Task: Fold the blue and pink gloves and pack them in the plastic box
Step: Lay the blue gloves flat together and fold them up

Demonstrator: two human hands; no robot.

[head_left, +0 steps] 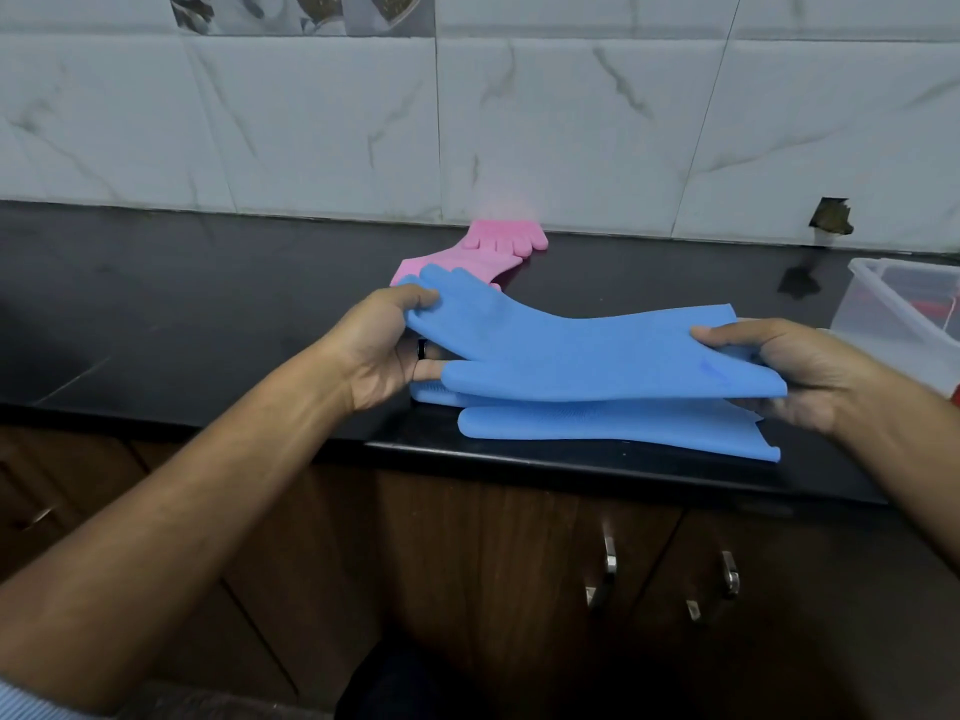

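1. Blue upper glove (582, 350) held above the counter (208, 304) — left hand (374, 350) pinches its fingers; right hand (800, 371) pinches its cuff
2. second blue glove (623, 426) beneath; pink gloves (488, 252) behind; plastic box (893, 314) at right

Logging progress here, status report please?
Left hand and right hand hold top blue glove over the second. Pink gloves unfolded. Box unobstructed.

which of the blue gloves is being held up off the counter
The upper blue glove: the left hand grips its finger end and the right hand its cuff. The lower blue glove lies flat beneath it.
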